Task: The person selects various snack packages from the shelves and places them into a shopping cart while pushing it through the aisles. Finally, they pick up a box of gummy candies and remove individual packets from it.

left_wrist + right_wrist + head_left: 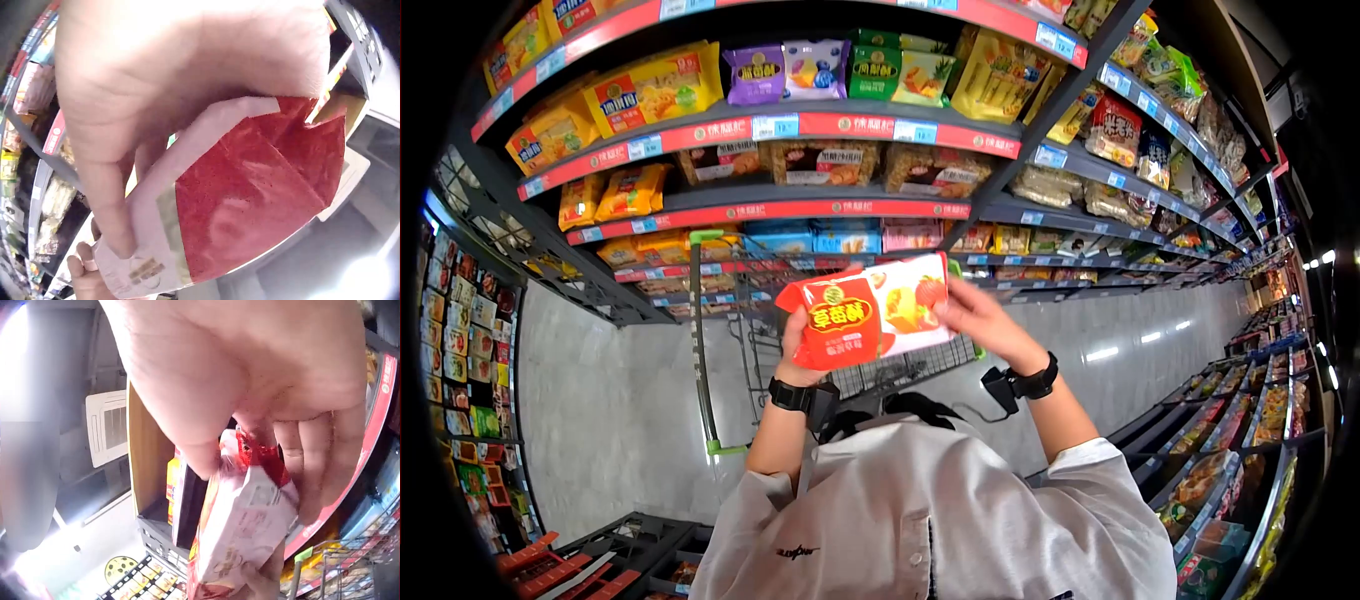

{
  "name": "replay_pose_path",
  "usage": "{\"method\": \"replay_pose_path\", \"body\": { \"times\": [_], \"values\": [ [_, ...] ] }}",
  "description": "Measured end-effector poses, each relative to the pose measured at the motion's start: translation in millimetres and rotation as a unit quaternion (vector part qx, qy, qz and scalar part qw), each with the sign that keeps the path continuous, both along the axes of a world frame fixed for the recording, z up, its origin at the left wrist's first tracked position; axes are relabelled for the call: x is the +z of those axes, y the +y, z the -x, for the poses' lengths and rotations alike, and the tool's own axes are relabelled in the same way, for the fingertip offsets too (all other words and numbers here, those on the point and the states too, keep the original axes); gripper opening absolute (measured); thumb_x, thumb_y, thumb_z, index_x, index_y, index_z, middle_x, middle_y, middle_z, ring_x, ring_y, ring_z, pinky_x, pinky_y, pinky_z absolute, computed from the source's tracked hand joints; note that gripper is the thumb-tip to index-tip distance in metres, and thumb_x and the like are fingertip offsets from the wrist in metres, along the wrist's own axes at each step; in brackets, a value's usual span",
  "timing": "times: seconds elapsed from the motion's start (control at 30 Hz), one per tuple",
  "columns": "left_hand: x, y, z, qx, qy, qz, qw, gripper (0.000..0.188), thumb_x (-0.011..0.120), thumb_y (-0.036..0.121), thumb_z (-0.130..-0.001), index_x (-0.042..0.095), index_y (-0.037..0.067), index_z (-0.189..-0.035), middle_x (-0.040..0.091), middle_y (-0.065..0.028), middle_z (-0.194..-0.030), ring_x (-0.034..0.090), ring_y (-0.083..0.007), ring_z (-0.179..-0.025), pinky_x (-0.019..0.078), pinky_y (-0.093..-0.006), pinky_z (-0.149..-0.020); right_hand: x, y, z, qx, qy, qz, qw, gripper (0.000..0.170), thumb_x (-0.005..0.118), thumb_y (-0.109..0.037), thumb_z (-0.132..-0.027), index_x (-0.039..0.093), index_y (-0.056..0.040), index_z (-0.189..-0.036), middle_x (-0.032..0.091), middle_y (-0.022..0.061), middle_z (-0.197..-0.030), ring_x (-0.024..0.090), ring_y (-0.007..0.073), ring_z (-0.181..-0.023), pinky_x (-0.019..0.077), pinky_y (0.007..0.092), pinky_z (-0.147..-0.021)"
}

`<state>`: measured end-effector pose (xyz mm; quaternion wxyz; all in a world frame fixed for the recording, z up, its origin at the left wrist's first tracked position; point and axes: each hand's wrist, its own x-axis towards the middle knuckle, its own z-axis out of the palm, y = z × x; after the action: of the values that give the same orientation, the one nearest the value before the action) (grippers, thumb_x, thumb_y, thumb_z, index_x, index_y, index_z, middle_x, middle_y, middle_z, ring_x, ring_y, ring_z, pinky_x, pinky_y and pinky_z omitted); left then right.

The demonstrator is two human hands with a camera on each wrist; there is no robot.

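Observation:
A red and white snack packet with strawberry pictures is held between both hands in front of the chest, above a shopping cart. My left hand grips its left end, and in the left wrist view that hand curls over the edge of the packet. My right hand pinches the packet's right end. In the right wrist view, thumb and fingers of the right hand hold the crinkled end of the packet.
A shopping cart with green corner pieces stands below the hands, against shelves of packaged snacks. More shelving lines the right and left sides. Grey floor shows between them.

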<state>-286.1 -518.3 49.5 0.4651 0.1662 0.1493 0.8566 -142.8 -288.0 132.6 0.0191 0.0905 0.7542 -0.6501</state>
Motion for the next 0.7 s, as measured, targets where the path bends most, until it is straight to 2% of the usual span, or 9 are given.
{"method": "replay_pose_path", "body": {
  "times": [0.13,0.23,0.27,0.33,0.4,0.47,0.53,0.6,0.7],
  "values": [
    [50.1,8.4,24.6,-0.003,0.207,0.098,0.973,0.075,0.059,0.044,-0.096,0.031,0.001,-0.150,0.053,-0.0143,-0.138,0.055,-0.0195,-0.123,0.0466,-0.0355,-0.102,0.4,18.1,8.8,-0.066,0.104,0.037,0.992,0.053,0.064,-0.010,-0.096,0.040,0.0011,-0.142,0.060,0.0049,-0.123,0.060,0.0103,-0.106,0.0497,0.0258,-0.090],
    [100.7,29.8,36.8,0.101,0.384,0.237,0.887,0.075,0.069,0.033,-0.092,0.032,-0.001,-0.148,0.056,-0.0140,-0.134,0.055,-0.0173,-0.120,0.0443,-0.0326,-0.102,23.7,40.6,14.9,-0.152,0.232,-0.014,0.961,0.054,0.064,-0.008,-0.095,0.040,0.0024,-0.143,0.060,0.0077,-0.126,0.059,0.0128,-0.110,0.0482,0.0271,-0.094],
    [112.0,38.6,37.2,0.157,0.555,0.254,0.776,0.076,0.073,0.032,-0.088,0.036,0.000,-0.146,0.056,-0.0159,-0.136,0.056,-0.0242,-0.122,0.0417,-0.0360,-0.105,38.0,45.6,18.2,-0.163,0.272,-0.060,0.946,0.051,0.063,-0.009,-0.095,0.043,0.0044,-0.140,0.061,0.0068,-0.123,0.058,0.0121,-0.111,0.0473,0.0271,-0.095],
    [144.1,52.5,25.9,0.199,0.686,0.269,0.646,0.076,0.075,0.030,-0.086,0.037,0.001,-0.145,0.056,-0.0188,-0.136,0.055,-0.0309,-0.125,0.0393,-0.0389,-0.107,56.4,60.8,27.2,-0.210,0.295,-0.099,0.927,0.044,0.066,-0.009,-0.093,0.053,0.0045,-0.132,0.065,0.0071,-0.116,0.061,0.0117,-0.102,0.0490,0.0256,-0.088],
    [154.8,80.5,34.6,0.280,0.633,0.292,0.660,0.066,0.075,0.027,-0.086,0.044,0.001,-0.139,0.060,-0.0183,-0.130,0.058,-0.0298,-0.122,0.0449,-0.0379,-0.101,82.1,77.7,34.8,-0.226,0.310,-0.198,0.902,0.037,0.068,-0.008,-0.089,0.059,0.0050,-0.122,0.067,0.0117,-0.109,0.063,0.0161,-0.094,0.0498,0.0282,-0.082],
    [186.2,99.7,46.1,0.324,0.616,0.281,0.661,0.059,0.075,0.020,-0.085,0.049,0.001,-0.134,0.062,-0.0165,-0.127,0.061,-0.0275,-0.118,0.0475,-0.0362,-0.097,109.3,98.6,43.0,-0.194,0.393,-0.309,0.844,0.035,0.067,-0.007,-0.088,0.060,0.0053,-0.119,0.066,0.0149,-0.106,0.064,0.0212,-0.092,0.0495,0.0300,-0.080],
    [226.8,126.9,50.8,0.391,0.597,0.228,0.663,0.054,0.074,0.012,-0.084,0.052,0.003,-0.132,0.065,-0.0148,-0.123,0.063,-0.0260,-0.114,0.0486,-0.0352,-0.095,137.9,115.1,57.0,-0.230,0.459,-0.369,0.775,0.027,0.060,-0.006,-0.091,0.058,0.0056,-0.116,0.064,0.0202,-0.106,0.064,0.0345,-0.092,0.0497,0.0348,-0.081],
    [260.0,159.7,68.2,0.496,0.667,0.141,0.538,0.054,0.073,0.006,-0.082,0.052,0.004,-0.132,0.065,-0.0149,-0.122,0.063,-0.0278,-0.113,0.0486,-0.0361,-0.095,156.8,131.7,68.7,-0.263,0.455,-0.357,0.772,0.031,0.056,-0.007,-0.094,0.054,0.0053,-0.122,0.060,0.0237,-0.113,0.061,0.0396,-0.097,0.0486,0.0384,-0.084],
    [287.1,207.6,95.2,0.485,0.652,0.127,0.569,0.053,0.073,0.004,-0.083,0.052,0.003,-0.132,0.064,-0.0163,-0.123,0.062,-0.0310,-0.115,0.0476,-0.0365,-0.096,166.2,167.7,102.1,-0.282,0.493,-0.309,0.763,0.047,0.055,-0.012,-0.094,0.042,0.0086,-0.134,0.051,0.0280,-0.125,0.056,0.0410,-0.108,0.0449,0.0430,-0.091]
  ]
}}
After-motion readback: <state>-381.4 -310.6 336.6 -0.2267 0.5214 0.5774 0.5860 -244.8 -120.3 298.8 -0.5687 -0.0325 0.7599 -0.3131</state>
